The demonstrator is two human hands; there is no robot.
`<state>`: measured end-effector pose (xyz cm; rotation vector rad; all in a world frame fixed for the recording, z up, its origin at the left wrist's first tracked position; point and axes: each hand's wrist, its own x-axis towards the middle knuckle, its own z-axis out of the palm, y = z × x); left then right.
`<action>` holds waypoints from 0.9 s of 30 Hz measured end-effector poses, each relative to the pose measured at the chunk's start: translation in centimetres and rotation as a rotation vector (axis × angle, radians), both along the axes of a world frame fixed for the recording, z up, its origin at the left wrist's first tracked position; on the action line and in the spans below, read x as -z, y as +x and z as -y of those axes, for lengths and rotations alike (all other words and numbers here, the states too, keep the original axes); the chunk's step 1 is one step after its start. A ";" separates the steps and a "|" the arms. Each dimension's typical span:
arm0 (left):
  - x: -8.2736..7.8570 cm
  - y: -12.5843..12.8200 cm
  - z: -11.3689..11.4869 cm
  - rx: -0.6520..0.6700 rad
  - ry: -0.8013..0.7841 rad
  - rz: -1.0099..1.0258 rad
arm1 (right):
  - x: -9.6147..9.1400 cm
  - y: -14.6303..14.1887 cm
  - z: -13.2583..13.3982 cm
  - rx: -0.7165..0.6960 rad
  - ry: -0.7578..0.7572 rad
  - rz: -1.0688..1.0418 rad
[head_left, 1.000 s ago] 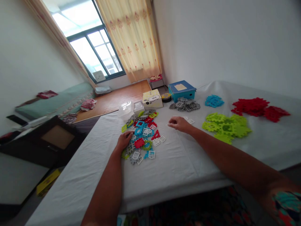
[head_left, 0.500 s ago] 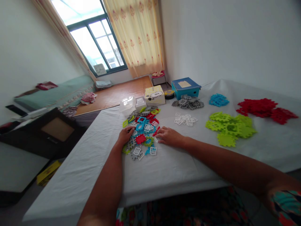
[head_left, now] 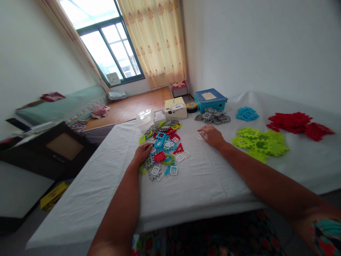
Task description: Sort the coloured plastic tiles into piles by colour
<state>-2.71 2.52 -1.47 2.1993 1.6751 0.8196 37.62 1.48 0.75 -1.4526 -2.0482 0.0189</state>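
Observation:
My left hand (head_left: 143, 152) lies at the left edge of a mixed heap of plastic building pieces (head_left: 160, 145), its fingers resting on them and no held piece showing. My right hand (head_left: 212, 136) is over the small pile of white window pieces and hides most of it. Its fingertips are closed on a white window piece (head_left: 201, 138), low over the cloth. Two more white window pieces (head_left: 183, 156) lie between the hands, just below a red triangular piece (head_left: 178, 148). A round-edged red piece (head_left: 159, 156) sits on the heap.
Sorted piles of grey (head_left: 213, 116), blue (head_left: 247, 114), green (head_left: 262, 144) and red pieces (head_left: 291, 122) lie on the white cloth (head_left: 186, 199). Behind stand a clear tub (head_left: 144, 117), a cream box (head_left: 176, 108), a round black tin (head_left: 191, 107) and a blue box (head_left: 211, 100).
My right hand has moved right and away from me, from the mixed heap's edge to the white pile. That uncovers two window pieces and the red triangle. My left hand stays put.

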 end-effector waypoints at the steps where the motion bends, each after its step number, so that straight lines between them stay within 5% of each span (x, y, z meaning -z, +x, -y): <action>1: 0.0 0.0 0.0 -0.004 -0.004 -0.002 | 0.1 0.2 0.0 0.003 0.018 0.021; 9: 0.2 -0.1 -0.1 -0.004 0.008 -0.011 | 0.9 -5.2 3.4 -0.579 -0.124 0.112; 20: 0.3 -0.3 -0.2 0.003 0.016 -0.012 | 0.4 -4.7 3.5 -0.563 -0.154 0.198; 27: 0.2 -0.1 -0.1 0.007 0.017 -0.007 | 0.4 -4.4 3.2 -0.508 -0.376 0.111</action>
